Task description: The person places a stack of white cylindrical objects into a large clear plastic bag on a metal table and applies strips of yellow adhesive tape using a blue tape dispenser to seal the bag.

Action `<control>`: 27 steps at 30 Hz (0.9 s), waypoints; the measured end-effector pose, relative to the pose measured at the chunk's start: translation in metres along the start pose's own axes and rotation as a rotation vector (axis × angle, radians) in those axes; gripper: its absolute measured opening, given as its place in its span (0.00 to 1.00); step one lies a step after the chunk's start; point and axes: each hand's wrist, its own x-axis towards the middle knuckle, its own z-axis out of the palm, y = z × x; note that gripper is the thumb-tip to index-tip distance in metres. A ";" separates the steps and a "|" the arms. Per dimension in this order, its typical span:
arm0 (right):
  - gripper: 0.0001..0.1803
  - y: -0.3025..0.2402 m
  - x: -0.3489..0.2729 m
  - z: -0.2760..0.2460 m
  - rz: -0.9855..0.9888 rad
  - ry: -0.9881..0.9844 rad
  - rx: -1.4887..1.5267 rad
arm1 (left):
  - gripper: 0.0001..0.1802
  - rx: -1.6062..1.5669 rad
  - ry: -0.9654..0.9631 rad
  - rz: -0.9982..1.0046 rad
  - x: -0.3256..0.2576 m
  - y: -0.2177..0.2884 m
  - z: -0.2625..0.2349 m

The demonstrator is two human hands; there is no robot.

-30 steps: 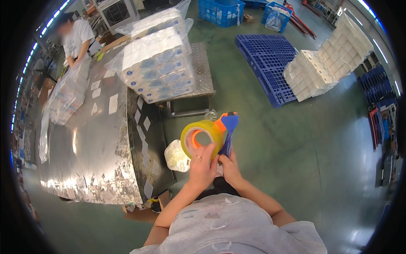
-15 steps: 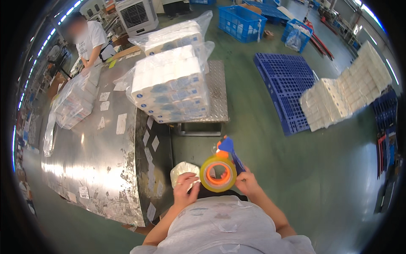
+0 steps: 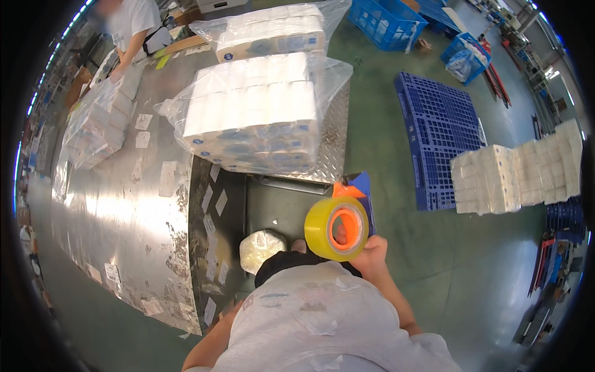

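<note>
1. The right hand (image 3: 372, 255) is closed around a tape dispenser (image 3: 347, 220), holding it up in front of the chest, above the green floor (image 3: 396, 279).
2. The dispenser carries a yellow roll of tape (image 3: 323, 228) on an orange core, with a blue frame and an orange tab behind it; one finger shows through the core's hole.
3. The left hand is out of sight; only the bare left forearm (image 3: 207, 344) shows at the lower edge beside the grey shirt, so I cannot tell whether that hand is open or what it holds.
4. Just left of the roll, lower down, a small whitish bag (image 3: 260, 248) sits at the foot of the steel surface (image 3: 118, 217).
5. The surface is a long, shiny metal top dotted with paper labels, stretching away to the left.
6. At its far end, on a ribbed metal platform (image 3: 333, 142), a large clear plastic bag of white paper rolls (image 3: 254, 121) rests, with a second bagged pack (image 3: 273, 31) behind it.
7. Another bagged pack (image 3: 93, 133) lies on the surface at the left, where another person (image 3: 133, 25) in a white shirt stands.
8. To the right, well apart, a blue pallet (image 3: 440, 136) lies on the floor beside stacked white packs (image 3: 514, 173); blue crates (image 3: 387, 18) stand farther off.
</note>
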 end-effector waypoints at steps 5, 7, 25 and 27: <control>0.37 -0.032 0.069 0.044 0.140 -0.217 -0.143 | 0.14 -0.150 0.151 -0.031 0.014 0.037 0.003; 0.37 -0.043 0.091 0.058 0.211 -0.329 -0.134 | 0.14 -0.177 0.172 -0.045 0.018 0.053 -0.002; 0.43 0.012 0.192 0.113 -0.068 -0.135 -0.125 | 0.13 0.278 -0.172 -0.188 0.099 0.221 -0.257; 0.42 0.030 0.205 0.118 -0.119 -0.066 -0.121 | 0.17 0.375 -0.244 -0.152 0.117 0.212 -0.288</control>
